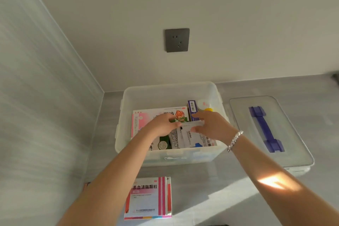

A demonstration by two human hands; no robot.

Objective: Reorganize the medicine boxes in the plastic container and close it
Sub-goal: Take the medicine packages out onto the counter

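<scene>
Both hands are over the open plastic container [170, 90], which sits on the grey counter [211, 180] against the back wall. The left hand [161, 124] and the right hand [211, 124] meet above the middle of the bin, and between them they pinch a thin white packet [192, 124], each hand's fingers curled on one end of it. The right wrist carries a beaded bracelet [234, 140].

Inside the container, a large white and pink box with a cartoon figure [181, 115] lies flat along the left and back. A purple box with a barcode [191, 108] stands upright at the back right, just beside a white bottle [203, 104] and something with a yellow top [208, 109]. More white sachets and leaflets [187, 139] lie loose at the front, under the hands, with a round silvery item [162, 145] beside them.

Out on the counter, one medicine box with pink stripes [148, 198] lies flat in front of the container, apart from it. The clear lid with a blue handle [264, 128] rests to the right of the bin, off it. A grey wall socket [177, 40] sits on the wall above, and a patch of sunlight falls on the right forearm
</scene>
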